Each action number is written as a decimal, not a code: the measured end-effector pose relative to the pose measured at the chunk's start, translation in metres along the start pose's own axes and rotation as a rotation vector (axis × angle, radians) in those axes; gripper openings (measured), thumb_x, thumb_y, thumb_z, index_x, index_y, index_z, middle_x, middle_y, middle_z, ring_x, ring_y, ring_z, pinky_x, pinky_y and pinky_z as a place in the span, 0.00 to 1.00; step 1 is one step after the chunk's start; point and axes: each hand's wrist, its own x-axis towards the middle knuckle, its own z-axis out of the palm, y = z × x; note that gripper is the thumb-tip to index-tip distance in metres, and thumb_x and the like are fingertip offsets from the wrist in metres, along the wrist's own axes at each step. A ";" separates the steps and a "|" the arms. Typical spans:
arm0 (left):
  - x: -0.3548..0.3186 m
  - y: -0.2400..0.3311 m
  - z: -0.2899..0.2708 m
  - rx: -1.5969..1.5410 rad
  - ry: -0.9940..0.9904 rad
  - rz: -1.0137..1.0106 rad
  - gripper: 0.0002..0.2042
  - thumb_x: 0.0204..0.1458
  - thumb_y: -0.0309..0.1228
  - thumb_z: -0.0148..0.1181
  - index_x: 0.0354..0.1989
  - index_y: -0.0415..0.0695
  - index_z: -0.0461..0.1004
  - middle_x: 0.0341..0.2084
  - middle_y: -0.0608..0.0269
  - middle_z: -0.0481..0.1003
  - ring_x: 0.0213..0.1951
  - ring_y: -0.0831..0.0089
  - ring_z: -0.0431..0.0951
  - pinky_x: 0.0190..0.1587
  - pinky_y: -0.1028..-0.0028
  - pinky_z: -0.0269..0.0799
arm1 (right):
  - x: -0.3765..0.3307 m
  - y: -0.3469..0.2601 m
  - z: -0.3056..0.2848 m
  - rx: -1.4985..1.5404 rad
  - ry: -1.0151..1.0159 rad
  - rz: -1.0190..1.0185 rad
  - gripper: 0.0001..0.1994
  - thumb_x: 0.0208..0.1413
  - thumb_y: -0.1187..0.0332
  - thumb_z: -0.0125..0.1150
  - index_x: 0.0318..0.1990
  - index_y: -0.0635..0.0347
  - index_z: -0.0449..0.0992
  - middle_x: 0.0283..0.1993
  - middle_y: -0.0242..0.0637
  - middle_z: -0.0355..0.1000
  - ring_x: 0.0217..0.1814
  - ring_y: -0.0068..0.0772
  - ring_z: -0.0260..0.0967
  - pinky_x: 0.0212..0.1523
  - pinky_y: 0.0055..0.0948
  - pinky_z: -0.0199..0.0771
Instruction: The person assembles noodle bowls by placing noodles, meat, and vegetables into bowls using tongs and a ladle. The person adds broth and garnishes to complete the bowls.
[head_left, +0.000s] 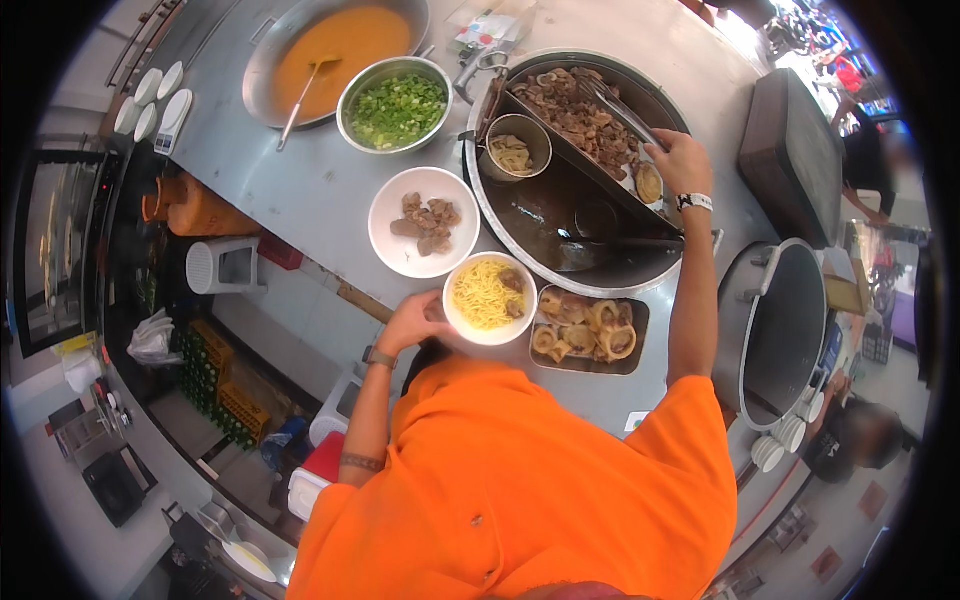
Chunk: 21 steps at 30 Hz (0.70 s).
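My left hand [416, 322] grips the left side of a small white bowl [447, 318] at the table's near edge. Yellow noodles [484, 298] fill it, with a few meat pieces on their right side. Over the big round pot, my right hand [683, 163] is closed round metal tongs [622, 116], their tips among chopped meat [570, 105]. A divider splits this pot [577, 284]; dark broth [535, 215] lies in the near half. Inside it stands a metal cup [535, 133] of pale slices. A larger white bowl [385, 245] holds meat chunks beside the noodle bowl.
A metal tray [585, 366] of bone pieces lies right of the noodles. Behind are a bowl of chopped green onions [398, 108] and a wide pan [262, 85] of orange sauce with a ladle. A tall empty pot [800, 330] stands at right, near other people.
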 end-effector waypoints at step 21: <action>0.004 0.001 0.001 -0.098 -0.076 -0.123 0.35 0.37 0.25 0.74 0.59 0.35 0.70 0.48 0.59 0.78 0.48 0.73 0.77 0.53 0.72 0.72 | -0.006 -0.008 0.061 -0.051 -0.064 -0.095 0.16 0.52 0.61 0.64 0.48 0.51 0.81 0.45 0.47 0.78 0.48 0.51 0.75 0.50 0.47 0.74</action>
